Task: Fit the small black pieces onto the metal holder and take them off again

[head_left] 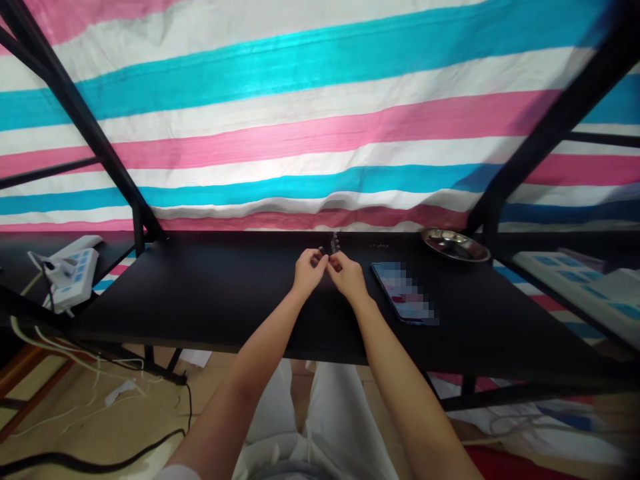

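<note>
Above the black table, my left hand [307, 272] and my right hand [347, 273] meet with their fingertips pinched together. A short strand of small, clear-looking beads [335, 241] extends from the fingers of my right hand towards the table's far edge. Between the fingertips of my left hand is something small and dark, too tiny to make out. Several little loose beads [379, 246] lie on the table to the right of the strand. The fingers hide whatever thread or piece is between the two hands.
A phone [404, 293] lies right of my right hand. Farther right, a shiny metal plate [455, 255] sits near the black frame post. Power strips rest on the neighbouring surfaces at left [75, 280] and right [575, 280]. A striped sheet [310, 140] hangs behind the table [215, 287].
</note>
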Demonstrator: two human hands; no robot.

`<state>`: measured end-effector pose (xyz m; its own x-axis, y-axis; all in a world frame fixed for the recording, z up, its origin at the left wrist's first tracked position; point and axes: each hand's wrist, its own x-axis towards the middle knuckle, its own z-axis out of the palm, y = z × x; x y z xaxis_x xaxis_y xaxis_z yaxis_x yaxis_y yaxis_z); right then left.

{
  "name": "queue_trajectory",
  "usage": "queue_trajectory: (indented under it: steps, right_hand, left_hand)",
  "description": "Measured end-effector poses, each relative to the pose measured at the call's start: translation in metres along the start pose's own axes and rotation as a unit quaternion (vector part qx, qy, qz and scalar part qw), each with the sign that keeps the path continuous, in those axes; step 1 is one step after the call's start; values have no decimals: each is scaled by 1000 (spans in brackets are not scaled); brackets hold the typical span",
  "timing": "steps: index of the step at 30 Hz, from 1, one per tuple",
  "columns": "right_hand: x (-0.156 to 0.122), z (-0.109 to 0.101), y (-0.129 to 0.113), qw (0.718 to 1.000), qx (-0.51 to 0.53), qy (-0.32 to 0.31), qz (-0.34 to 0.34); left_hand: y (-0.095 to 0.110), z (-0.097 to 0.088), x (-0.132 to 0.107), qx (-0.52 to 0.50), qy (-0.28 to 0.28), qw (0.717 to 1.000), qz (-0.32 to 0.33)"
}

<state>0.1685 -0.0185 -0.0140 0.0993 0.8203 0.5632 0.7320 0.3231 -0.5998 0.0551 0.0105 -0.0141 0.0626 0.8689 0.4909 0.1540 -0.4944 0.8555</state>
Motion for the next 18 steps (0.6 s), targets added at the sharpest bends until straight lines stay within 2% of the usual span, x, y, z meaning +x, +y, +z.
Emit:
queue_trajectory:
  steps: [5,11,15,18]
  right_hand:
    - [0,3,4,1000,0,4,18]
    - [-2,7,6,998,49,-26,-13]
    - [-2,12,2,991,80,-99,-42]
    - [-2,13,0,993,57,-100,-33]
  left_hand:
    - [-3,-3,1,52,-27,998,27]
    - [-5,-14,3,128,-56,989,44]
    - [-14,-49,19,235,-70,968,48]
    - [-22,-90,39,380,-54,924,-9]
